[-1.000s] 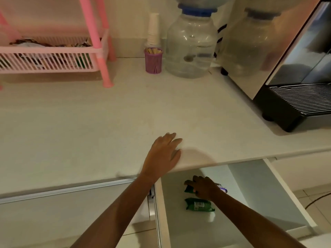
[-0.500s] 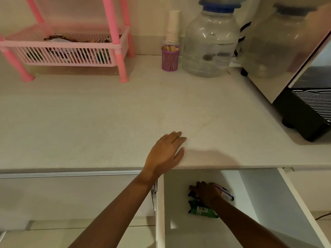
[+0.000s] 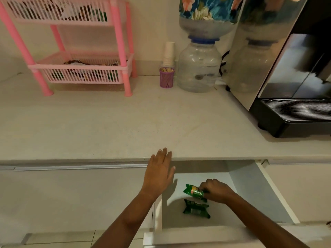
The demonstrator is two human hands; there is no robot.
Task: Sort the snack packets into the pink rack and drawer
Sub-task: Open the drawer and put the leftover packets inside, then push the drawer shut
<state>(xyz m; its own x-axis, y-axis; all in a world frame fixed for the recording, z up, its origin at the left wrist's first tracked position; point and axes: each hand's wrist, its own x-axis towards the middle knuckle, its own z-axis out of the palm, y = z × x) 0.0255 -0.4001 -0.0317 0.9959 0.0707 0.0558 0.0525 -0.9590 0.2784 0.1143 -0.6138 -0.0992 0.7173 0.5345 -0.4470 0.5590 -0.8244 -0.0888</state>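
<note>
A white drawer (image 3: 258,192) stands pulled out under the counter. Inside it, my right hand (image 3: 215,191) grips the right end of a green snack packet (image 3: 193,191), tilted just above the drawer floor. A second green packet (image 3: 196,209) lies flat in front of it. My left hand (image 3: 159,171) hovers flat with fingers apart at the counter's front edge, over the drawer's left corner, holding nothing. The pink rack (image 3: 80,68) stands at the back left of the counter, with several packets in both its lower and upper baskets.
A purple cup of sticks (image 3: 166,78) and a stack of paper cups (image 3: 168,53) stand beside a clear water jar (image 3: 198,67) carrying an inverted bottle. A mirrored black machine (image 3: 290,90) fills the right of the pale counter (image 3: 107,126).
The view has pulled back and up, showing the rack's upper basket. My left hand slid back off the counter to its edge. My right hand has lifted a green packet inside the drawer.
</note>
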